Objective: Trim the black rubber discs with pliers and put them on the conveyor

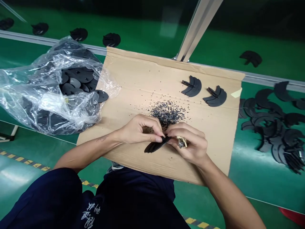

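Note:
Over the cardboard sheet [133, 82], my two hands meet at a thin curved black plastic piece [156, 146]. My left hand [143, 128] pinches its upper edge between thumb and forefinger. From the other side, the closed fingers of my right hand [190, 140] grip the same piece. A small yellowish and metallic thing [182, 142] shows at the right fingers; what it is I cannot make out. Just beyond my hands lies a pile of tiny black bits [168, 111], scattered at its edges. Fingers hide part of the held piece.
At the left, a clear plastic bag [47, 92] contains several black discs [81, 75]. Two black fan-shaped parts with stems [193, 86] rest on the cardboard's far right. Many curved black parts [269, 117] are heaped on the green table at right. A metal post [200, 28] rises behind.

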Available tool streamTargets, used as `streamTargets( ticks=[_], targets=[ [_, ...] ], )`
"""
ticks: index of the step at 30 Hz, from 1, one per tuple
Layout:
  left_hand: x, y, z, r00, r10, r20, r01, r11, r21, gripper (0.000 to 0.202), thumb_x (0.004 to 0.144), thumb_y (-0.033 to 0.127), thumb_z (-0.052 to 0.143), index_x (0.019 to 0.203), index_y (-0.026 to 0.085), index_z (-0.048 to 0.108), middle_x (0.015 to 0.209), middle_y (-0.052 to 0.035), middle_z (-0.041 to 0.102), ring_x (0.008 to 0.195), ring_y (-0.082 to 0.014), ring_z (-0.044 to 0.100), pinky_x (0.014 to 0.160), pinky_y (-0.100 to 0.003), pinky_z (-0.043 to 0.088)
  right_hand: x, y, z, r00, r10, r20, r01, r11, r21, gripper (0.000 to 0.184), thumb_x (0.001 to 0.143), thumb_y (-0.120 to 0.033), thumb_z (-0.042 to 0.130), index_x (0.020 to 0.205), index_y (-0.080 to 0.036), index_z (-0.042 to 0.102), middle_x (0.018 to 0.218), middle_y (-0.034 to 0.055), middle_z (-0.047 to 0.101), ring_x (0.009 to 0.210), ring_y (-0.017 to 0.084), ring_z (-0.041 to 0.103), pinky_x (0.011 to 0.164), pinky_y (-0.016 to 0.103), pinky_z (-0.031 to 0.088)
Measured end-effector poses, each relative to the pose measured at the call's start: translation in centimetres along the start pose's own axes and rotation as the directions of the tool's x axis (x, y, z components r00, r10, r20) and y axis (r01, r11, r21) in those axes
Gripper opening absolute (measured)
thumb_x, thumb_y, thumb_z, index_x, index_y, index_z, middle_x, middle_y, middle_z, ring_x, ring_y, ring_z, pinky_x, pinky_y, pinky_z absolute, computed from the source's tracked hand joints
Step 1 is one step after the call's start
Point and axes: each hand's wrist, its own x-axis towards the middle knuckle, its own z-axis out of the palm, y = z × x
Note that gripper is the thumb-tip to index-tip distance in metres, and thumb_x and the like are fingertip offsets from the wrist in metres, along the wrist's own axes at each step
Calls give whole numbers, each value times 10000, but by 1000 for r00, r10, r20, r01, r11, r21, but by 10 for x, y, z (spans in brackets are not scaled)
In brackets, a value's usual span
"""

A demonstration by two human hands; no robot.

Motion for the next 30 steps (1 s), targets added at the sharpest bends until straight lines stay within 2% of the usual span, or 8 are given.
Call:
streamTargets(
  ticks=[4, 7, 11, 15, 17, 21, 24, 30],
  targets=[
    [2, -1, 2, 1000, -2, -19, 3, 1000, 23, 386, 954, 503, 589, 946, 159, 762, 879, -86, 741, 811, -140, 698, 733, -250, 564, -1, 1, 1, 996, -11, -89, 3, 996, -87, 118, 850, -146, 711, 921, -229, 666, 874, 51, 703, 755, 175, 675, 650, 318, 552],
    [2, -2, 5, 1000, 8, -17, -7, 998, 70, 486, 890, 603, 620, 1108, 181, 723, 1023, -100, 740, 942, -179, 701, 821, -295, 574, 0, 3, 1, 993, -11, -119, -7, 989, -149, 75, 871, -180, 689, 900, -235, 646, 836, 39, 680, 725, 175, 642, 641, 328, 525],
    [1, -5, 7, 989, 72, -129, -37, 967, 253, 266, 862, 332, 758, 1084, 188, 724, 995, -67, 750, 906, -155, 703, 831, -276, 569, 0, 4, -4, 994, 70, -78, -88, 963, -254, 102, 885, -252, 678, 944, -233, 597, 809, 17, 632, 701, 170, 591, 651, 327, 492],
    [1, -7, 4, 956, 114, -269, -33, 957, 289, 234, 871, 243, 741, 1090, 165, 710, 1029, -64, 754, 929, -138, 710, 846, -252, 571, -1, 4, -13, 974, 220, -61, -227, 898, -378, 460, 845, -392, 708, 1202, -215, 478, 1021, 74, 617, 835, 216, 607, 731, 367, 513],
    [1, -7, 2, 946, 123, -300, -24, 950, 312, 226, 866, 224, 741, 1080, 157, 706, 1023, -59, 751, 927, -129, 706, 828, -234, 570, 0, 5, -17, 979, 203, -18, -192, 886, -421, 549, 836, -412, 711, 1263, -206, 433, 1090, 101, 589, 916, 242, 603, 784, 390, 520],
    [2, -5, -1, 934, 197, -298, -68, 917, 392, 193, 867, 206, 739, 1055, 163, 723, 1015, -60, 753, 961, -135, 698, 865, -251, 564, 5, 9, -21, 996, 86, 25, -64, 883, -465, 426, 874, -339, 679, 1256, -246, 514, 1076, 89, 583, 1001, 263, 579, 834, 419, 509],
    [3, -5, -3, 924, 238, -298, -98, 903, 417, 191, 874, 212, 734, 1059, 170, 730, 1005, -64, 756, 943, -141, 697, 861, -275, 573, 7, 14, -23, 999, 36, 16, -21, 836, -549, 441, 896, -310, 668, 1318, -285, 543, 1094, 94, 595, 1039, 286, 569, 857, 458, 494],
    [3, -8, -4, 928, 275, -251, -146, 889, 434, 212, 877, 202, 730, 1089, 198, 740, 1012, -64, 751, 943, -140, 692, 852, -288, 582, 4, 20, -24, 998, 24, 50, 10, 806, -592, 539, 901, -366, 685, 1396, -262, 497, 1072, 94, 675, 919, 263, 594, 792, 421, 496]
  ],
)
